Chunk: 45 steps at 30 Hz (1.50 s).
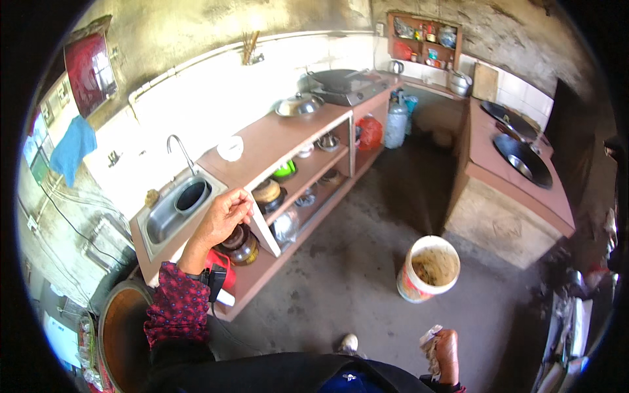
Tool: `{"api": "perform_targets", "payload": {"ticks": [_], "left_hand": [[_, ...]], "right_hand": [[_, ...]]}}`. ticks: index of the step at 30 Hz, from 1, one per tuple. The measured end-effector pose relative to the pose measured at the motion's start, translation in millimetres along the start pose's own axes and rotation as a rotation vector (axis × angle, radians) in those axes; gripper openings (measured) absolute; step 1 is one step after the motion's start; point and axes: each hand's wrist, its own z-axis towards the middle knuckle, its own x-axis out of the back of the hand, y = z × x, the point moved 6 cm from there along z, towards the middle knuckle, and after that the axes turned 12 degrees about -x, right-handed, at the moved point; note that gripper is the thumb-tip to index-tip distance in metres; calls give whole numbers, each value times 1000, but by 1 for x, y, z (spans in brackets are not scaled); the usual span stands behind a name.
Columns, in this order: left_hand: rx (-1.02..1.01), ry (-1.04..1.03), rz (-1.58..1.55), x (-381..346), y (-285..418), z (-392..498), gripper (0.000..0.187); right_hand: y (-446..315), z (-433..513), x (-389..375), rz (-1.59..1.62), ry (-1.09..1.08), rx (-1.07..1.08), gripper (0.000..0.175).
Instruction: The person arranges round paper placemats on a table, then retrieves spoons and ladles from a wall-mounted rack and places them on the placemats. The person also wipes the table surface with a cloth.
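My left hand (225,215) is raised in front of the sink end of the counter, its fingers curled loosely together, and no object shows in it. From this angle it appears over the edge between the metal sink (162,223) and the open shelves. Low at the right, my right hand (447,354) grips a crumpled whitish cloth (429,350), part of which hangs out of the fist. Beyond that hand, a white plastic bucket (409,282) stands on the floor, its inside stained brown.
A reddish counter (275,133) runs along the left wall, bearing a metal lid (299,104) and a gas stove (351,94). At right, a masonry stove (501,216) holds two woks. A large round vat (105,334) stands at lower left. Gas cylinder (396,125) sits at the back.
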Motion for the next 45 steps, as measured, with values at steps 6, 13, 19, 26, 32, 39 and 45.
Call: {"api": "perform_targets", "payload": {"ticks": [6,13,19,26,32,39,45], "left_hand": [[77,233,64,66,-54,104,11],[21,385,33,107,-135,212,14],[69,445,-3,144,-210,345,15],[46,266,127,135,-262,496,15],[10,182,232,129,-307,611,14],[140,160,457,167,-339,710,16],[329,238,739,236,-371,755,19]], "right_hand": [[-187,111,-62,-351,-106,469,12],[-332,231,-142,-279,-228,741,11],[-407,338,-159,-187,-209,548,15],[-426,445,-191,-324,-220,400,23],[-465,581,-225,-101,-285,235,21],[-601,712,-269,-62,-482,198,24],[-697,751,-377,-352,-714,470,21]]}}
